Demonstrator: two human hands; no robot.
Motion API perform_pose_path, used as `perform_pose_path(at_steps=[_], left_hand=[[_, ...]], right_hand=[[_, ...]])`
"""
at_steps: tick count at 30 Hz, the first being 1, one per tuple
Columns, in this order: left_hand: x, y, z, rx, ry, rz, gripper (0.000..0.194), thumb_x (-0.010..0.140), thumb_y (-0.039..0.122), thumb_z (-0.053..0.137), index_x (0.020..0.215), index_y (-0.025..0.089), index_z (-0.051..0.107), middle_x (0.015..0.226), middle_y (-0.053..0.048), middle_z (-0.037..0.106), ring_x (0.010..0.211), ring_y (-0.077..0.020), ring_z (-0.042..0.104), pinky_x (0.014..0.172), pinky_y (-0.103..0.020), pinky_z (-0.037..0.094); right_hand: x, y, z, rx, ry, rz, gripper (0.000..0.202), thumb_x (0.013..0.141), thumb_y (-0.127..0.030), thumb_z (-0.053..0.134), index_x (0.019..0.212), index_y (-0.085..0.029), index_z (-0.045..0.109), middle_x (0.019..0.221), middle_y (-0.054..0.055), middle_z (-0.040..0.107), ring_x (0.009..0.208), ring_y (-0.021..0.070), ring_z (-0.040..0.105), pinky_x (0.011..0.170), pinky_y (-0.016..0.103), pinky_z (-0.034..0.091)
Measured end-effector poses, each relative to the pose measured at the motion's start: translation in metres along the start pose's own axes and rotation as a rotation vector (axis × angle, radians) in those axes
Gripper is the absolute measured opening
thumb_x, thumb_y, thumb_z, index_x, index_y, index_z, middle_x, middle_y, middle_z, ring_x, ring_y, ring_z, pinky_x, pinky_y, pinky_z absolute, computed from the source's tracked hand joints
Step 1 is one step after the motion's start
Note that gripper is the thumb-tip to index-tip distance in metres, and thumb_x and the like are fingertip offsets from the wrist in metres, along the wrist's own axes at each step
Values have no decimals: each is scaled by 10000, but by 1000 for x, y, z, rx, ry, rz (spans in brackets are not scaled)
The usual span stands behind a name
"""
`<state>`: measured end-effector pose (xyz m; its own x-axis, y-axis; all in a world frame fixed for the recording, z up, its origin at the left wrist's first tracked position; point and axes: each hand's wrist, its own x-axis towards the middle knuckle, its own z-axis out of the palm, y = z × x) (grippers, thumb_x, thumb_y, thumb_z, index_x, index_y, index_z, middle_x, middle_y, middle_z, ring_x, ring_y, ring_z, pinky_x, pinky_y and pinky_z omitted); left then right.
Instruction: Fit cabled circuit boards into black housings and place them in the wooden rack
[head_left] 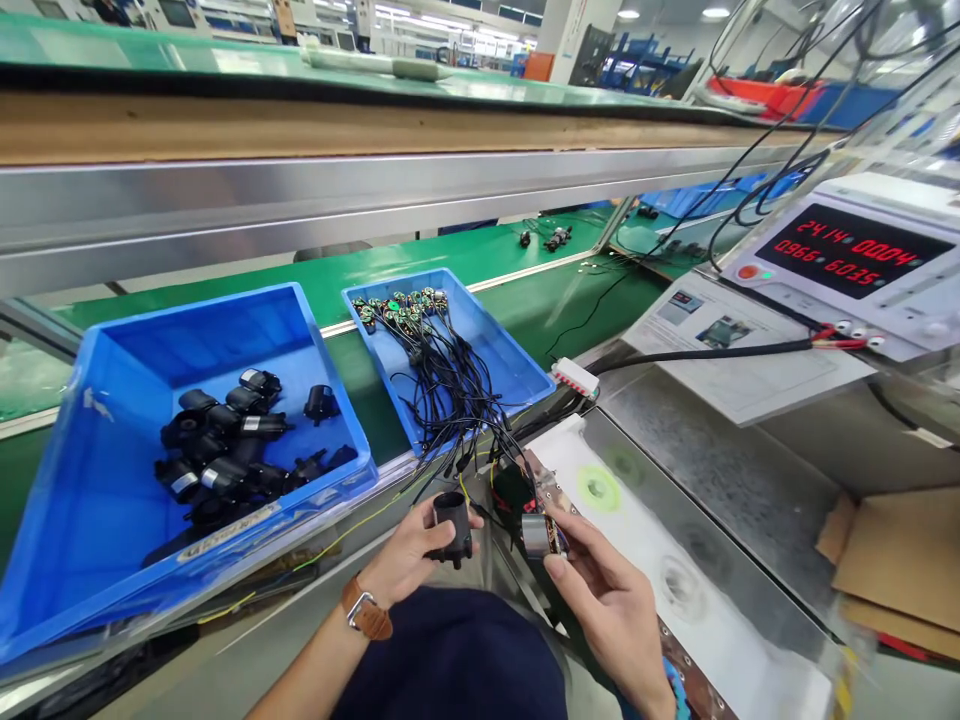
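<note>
My left hand [410, 550] grips a black cylindrical plastic housing [451, 527], its round mouth tilted upward. To the right of it, my right hand [604, 590] pinches a small silver motor [535, 536] with a circuit board on its end, between thumb and fingers. A black cable rises from the motor's board toward the bundle of leads. The two parts are apart. Beyond my hands, a shallow blue tray [517, 370] holds several round circuit-board ends with black cables [457, 380] hanging over its near edge.
A deep blue bin [97, 430] on the left holds several black housings [225, 440]. At right stands a power meter [855, 250] with red digits, above a printed sheet [750, 370]. A white terminal block [576, 378] lies beside the tray. Cardboard [900, 560] sits at lower right.
</note>
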<state>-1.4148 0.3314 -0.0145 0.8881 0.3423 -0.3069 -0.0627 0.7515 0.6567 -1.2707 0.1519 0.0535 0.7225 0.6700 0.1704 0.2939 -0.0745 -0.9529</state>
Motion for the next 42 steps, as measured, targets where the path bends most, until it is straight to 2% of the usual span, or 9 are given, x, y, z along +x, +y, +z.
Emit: perform_pose_path(at_steps=[2, 5, 10, 15, 19, 23, 30, 37, 42], left_hand=[[-1, -10, -5, -99, 13, -11, 655, 612, 459, 948, 1123, 158, 669, 997, -114, 728, 970, -247, 677, 836, -370, 545], [-4, -25, -10, -181, 15, -52, 713, 619, 512, 928, 1191, 176, 665, 986, -103, 726, 936, -250, 694, 728, -325, 554], [0, -39, -11, -272, 28, -117, 613, 691, 695, 793, 939, 155, 641, 794, -74, 728, 651, -174, 692, 493, -213, 458], [18, -27, -3, -131, -221, -72, 515, 758, 670, 709, 708, 189, 533, 555, -1, 628, 365, -142, 562, 357, -220, 362], [29, -11, 10, 54, -275, -78, 523, 700, 672, 738, 654, 175, 581, 573, -17, 613, 431, -118, 522, 418, -225, 351], [32, -4, 21, 128, -323, -89, 526, 678, 662, 766, 609, 160, 625, 576, -37, 620, 494, -109, 485, 501, -236, 349], [29, -7, 21, 151, -372, -74, 552, 691, 700, 743, 606, 169, 619, 576, -44, 632, 501, -129, 509, 530, -252, 363], [25, -17, 17, 116, -325, -44, 581, 684, 728, 732, 597, 174, 582, 566, -40, 633, 487, -123, 515, 536, -252, 394], [25, -28, 16, 109, -283, -45, 559, 708, 699, 720, 583, 178, 559, 537, -35, 615, 472, -125, 515, 506, -244, 380]], right_hand=[[-2, 3, 2, -30, -11, -24, 336, 860, -357, 755, 1171, -230, 764, 1192, 115, 750, 1071, 252, 736, 906, 315, 622], [-3, 10, 4, -100, -30, -58, 327, 881, -352, 730, 1186, -237, 755, 1195, 113, 745, 1084, 253, 728, 906, 330, 622], [-2, 7, 5, -240, -126, -235, 337, 890, -279, 711, 1225, -246, 732, 1132, 99, 764, 1070, 257, 726, 940, 371, 610], [-3, -20, 3, -270, -301, -447, 437, 879, -138, 666, 1304, -242, 664, 1170, 116, 744, 1051, 250, 732, 899, 364, 624], [-10, -33, 5, -358, -376, -574, 538, 864, -70, 621, 1374, -240, 600, 1189, 134, 736, 1044, 262, 735, 902, 413, 617], [-15, -33, 7, -432, -419, -632, 563, 895, -71, 576, 1436, -222, 539, 1223, 158, 723, 1056, 269, 728, 858, 407, 622], [-21, -28, 13, -469, -451, -623, 635, 929, -81, 554, 1537, -165, 390, 1229, 171, 717, 1062, 258, 718, 884, 395, 619], [-27, -33, 20, -462, -435, -458, 383, 968, -255, 627, 1333, -180, 542, 1159, 144, 693, 1039, 233, 698, 881, 333, 618], [-36, -34, 30, -461, -321, -372, 349, 945, -200, 629, 1284, -182, 547, 1070, 117, 683, 963, 217, 695, 830, 310, 618]])
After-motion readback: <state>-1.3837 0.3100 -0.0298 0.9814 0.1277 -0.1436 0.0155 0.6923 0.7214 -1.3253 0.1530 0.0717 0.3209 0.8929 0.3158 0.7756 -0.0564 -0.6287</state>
